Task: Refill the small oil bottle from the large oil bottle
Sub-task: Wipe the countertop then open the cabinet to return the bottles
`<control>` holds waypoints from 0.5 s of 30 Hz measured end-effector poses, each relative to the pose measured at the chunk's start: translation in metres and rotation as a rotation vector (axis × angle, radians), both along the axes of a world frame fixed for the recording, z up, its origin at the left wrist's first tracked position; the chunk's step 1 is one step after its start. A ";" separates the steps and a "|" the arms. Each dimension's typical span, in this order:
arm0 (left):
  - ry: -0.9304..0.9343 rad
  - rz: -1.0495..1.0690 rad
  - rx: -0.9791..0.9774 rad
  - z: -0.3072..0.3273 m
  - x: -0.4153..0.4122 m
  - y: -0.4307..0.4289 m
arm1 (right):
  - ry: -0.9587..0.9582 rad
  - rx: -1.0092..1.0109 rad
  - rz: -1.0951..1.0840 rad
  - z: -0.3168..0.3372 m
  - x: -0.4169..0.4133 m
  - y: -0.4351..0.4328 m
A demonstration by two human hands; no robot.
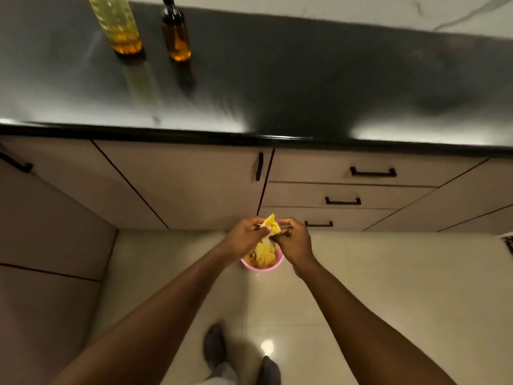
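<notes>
A yellow wrapper (269,227) was pinched by both hands, left hand (245,240) and right hand (294,241), over a pink bin (262,269) at lower centre; both bottles awaited at upper left of the surface (305,87).

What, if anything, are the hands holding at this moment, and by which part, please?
Both the left hand and the right hand pinch the top of a yellow bag over a pink bin; neither bottle is held.

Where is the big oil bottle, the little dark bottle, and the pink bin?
big oil bottle (119,26): head view, on its ribbed clear body.
little dark bottle (177,37): head view, on its brown body.
pink bin (259,270): head view, on its front rim.
</notes>
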State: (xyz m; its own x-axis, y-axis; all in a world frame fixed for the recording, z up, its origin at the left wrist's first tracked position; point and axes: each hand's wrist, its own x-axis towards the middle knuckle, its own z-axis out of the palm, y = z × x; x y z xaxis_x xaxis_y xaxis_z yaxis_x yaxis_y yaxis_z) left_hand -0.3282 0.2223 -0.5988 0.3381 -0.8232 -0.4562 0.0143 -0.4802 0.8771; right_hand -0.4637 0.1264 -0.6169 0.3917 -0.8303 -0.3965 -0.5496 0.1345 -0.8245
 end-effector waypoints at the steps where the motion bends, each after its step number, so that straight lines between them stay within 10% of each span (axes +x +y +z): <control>1: 0.010 0.016 0.015 -0.025 -0.001 -0.001 | 0.022 -0.011 0.003 -0.026 0.000 -0.003; 15: -0.230 0.064 0.225 -0.276 0.020 -0.031 | 0.203 0.178 0.058 -0.299 0.009 -0.057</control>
State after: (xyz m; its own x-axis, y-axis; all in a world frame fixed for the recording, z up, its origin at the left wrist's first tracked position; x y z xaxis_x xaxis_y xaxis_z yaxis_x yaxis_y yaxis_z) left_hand -0.3079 0.1915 -0.8744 0.5012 -0.6844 -0.5295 -0.1358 -0.6666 0.7330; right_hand -0.4545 0.0699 -0.9164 0.3339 -0.7190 -0.6095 -0.7121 0.2312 -0.6629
